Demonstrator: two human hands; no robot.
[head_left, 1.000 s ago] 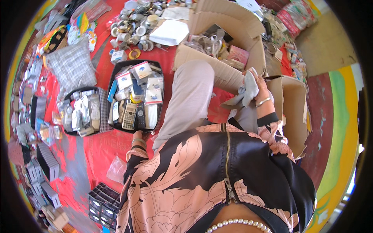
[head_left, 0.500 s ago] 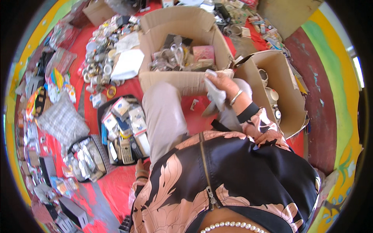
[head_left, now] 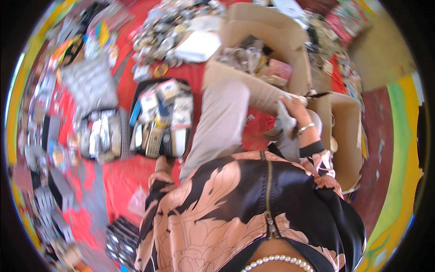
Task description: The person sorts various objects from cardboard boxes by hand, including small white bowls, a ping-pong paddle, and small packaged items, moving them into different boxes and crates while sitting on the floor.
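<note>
My right hand [head_left: 295, 112] is closed round a pale grey, flat, limp-looking piece [head_left: 286, 121], blurred, hanging down beside my right knee. It is close to the front flap of the large cardboard box [head_left: 251, 86], which holds a tangle of clear and dark small items and a pink box [head_left: 279, 70]. On the other side, my left hand [head_left: 163, 164] is at the near edge of a black tray [head_left: 192, 93], its fingers mostly hidden. Several white small boxes [head_left: 182, 111], a gold-coloured keypad phone [head_left: 154, 142] and other handsets lie in the tray.
A second open cardboard box [head_left: 346, 145] stands to my right. Left of the black tray is a dark bin [head_left: 123, 133] of clear-wrapped items, with a grey checked cushion [head_left: 89, 81] behind it. Round metal pieces [head_left: 161, 38] and a white sheet [head_left: 198, 46] lie farther back on red cloth.
The view has swung left, so everything sits farther right and higher in the picture. My right hand still grips the pale piece; my left hand stays by the tray.
</note>
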